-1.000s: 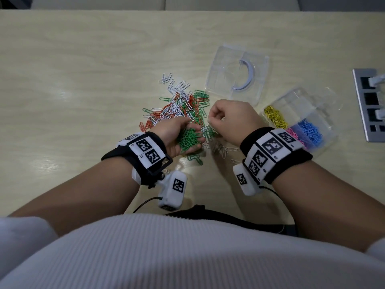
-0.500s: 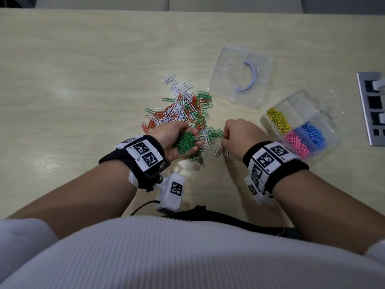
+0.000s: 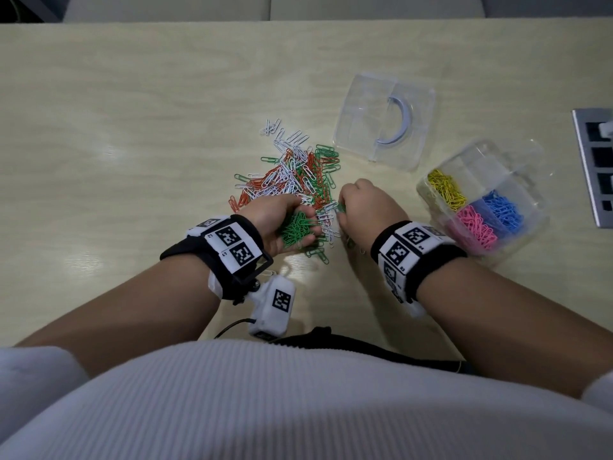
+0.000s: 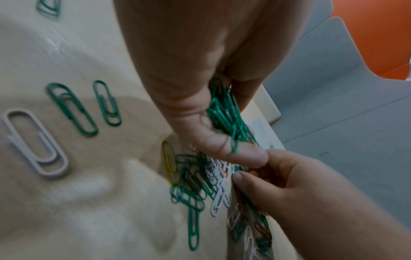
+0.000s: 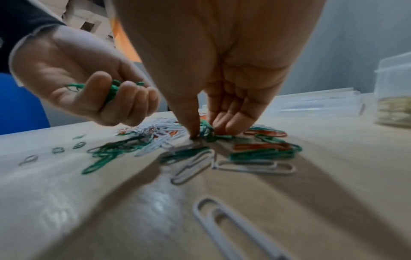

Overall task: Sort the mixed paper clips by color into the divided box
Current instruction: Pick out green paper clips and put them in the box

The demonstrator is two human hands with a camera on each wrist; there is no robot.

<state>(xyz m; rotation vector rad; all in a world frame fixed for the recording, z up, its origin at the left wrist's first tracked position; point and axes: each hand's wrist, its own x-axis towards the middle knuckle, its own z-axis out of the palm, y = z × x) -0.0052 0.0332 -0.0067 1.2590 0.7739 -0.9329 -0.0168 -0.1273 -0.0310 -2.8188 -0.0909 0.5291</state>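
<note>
Holding a bunch of green clips (image 3: pixel 296 230) in its curled fingers as a store, the left hand (image 3: pixel 278 220) sat beside the right hand (image 3: pixel 365 207) — pinching more green from the mixed pile (image 3: pixel 292 177) — divided box (image 3: pixel 530 207) right, no green inside.

We've got two hands at work here, the left hand (image 3: pixel 282 217) and the right hand (image 3: pixel 368 207). On the desk (image 3: pixel 132 111) we count two clear plastic pieces: one divided box (image 3: pixel 527 180) to the right and one lid (image 3: pixel 384 121) farther off. Three compartments of that box carry clips: one lot of yellow clips (image 3: pixel 446 192), one of pink clips (image 3: pixel 476 225), one of blue clips (image 3: pixel 502 209). The loose pile (image 3: pixel 292 174) shows three colours: white, orange, green, far too many and too tangled to count. One bunch of green clips (image 3: pixel 295 227) sits in the left hand. One yellow clip (image 4: pixel 169 162) lies stray near us.
</note>
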